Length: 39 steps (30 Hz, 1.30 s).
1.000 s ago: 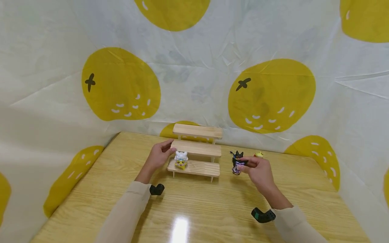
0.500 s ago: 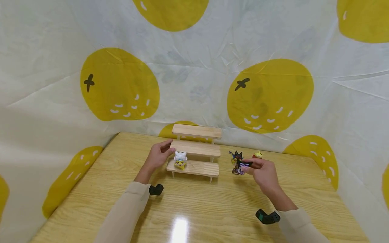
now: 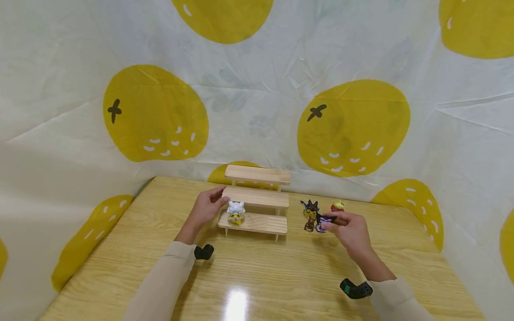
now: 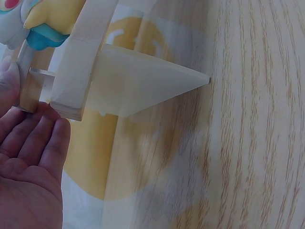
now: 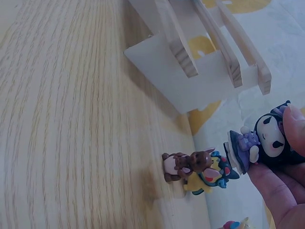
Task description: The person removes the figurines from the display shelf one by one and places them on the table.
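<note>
My left hand (image 3: 206,207) grips the left end of the middle shelf of a three-tier wooden display stand (image 3: 257,196). In the left wrist view, the thumb and fingers lie around the board's end. A white-and-yellow figurine (image 3: 236,212) stands on the left part of the bottom shelf. To the right of the stand, my right hand (image 3: 353,234) pinches a black-and-purple figurine (image 5: 255,140) by its head, tilted in the right wrist view. Close beside it are a brown figurine (image 5: 183,165) and a yellow figurine with a dark, eared hood (image 3: 311,207), both on the table.
A red-and-yellow figurine (image 3: 337,206) sits farther back, behind my right hand. The wooden table (image 3: 257,272) backs onto a pale curtain (image 3: 253,102) with yellow fruit prints. Clear side supports (image 4: 147,81) hold up the shelves.
My right hand has moved right and slightly down with the black-and-purple figurine, uncovering the brown figurine. The left hand stays at the stand. The head view has shifted slightly.
</note>
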{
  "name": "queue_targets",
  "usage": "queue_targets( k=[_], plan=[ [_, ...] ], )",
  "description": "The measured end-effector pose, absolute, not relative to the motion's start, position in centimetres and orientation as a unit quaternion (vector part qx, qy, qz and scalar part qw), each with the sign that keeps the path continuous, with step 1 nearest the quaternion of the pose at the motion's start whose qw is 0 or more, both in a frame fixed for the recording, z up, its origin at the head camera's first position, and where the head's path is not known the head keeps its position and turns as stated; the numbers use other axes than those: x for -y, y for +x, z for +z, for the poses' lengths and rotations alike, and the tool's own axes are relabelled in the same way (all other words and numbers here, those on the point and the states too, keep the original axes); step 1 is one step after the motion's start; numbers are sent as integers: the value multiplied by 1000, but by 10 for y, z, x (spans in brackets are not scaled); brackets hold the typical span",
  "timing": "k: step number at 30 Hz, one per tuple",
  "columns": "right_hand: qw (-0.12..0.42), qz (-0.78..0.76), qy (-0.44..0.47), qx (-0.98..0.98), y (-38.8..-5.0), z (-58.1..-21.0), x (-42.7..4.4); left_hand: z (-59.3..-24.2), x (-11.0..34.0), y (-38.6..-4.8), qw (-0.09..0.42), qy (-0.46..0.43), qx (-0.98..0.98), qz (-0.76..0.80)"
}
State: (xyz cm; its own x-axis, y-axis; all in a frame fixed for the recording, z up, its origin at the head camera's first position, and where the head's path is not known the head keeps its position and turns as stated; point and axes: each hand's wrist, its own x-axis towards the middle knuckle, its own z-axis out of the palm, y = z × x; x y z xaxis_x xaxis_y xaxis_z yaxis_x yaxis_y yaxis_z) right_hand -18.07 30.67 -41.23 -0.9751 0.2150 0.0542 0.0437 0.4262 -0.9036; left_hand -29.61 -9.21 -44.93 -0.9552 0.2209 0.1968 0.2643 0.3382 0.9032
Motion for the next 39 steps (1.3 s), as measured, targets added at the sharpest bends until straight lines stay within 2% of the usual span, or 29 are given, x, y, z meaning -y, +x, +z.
queue_targets(
  k=[8,39],
  plan=[
    [69,531,-92,840,-178,-413,-312,-450,92,-296,15,-147,818,-556],
    [78,486,-86,866,-175,-426,-340,-451,95,-296,19,-154,813,-562]
  ],
)
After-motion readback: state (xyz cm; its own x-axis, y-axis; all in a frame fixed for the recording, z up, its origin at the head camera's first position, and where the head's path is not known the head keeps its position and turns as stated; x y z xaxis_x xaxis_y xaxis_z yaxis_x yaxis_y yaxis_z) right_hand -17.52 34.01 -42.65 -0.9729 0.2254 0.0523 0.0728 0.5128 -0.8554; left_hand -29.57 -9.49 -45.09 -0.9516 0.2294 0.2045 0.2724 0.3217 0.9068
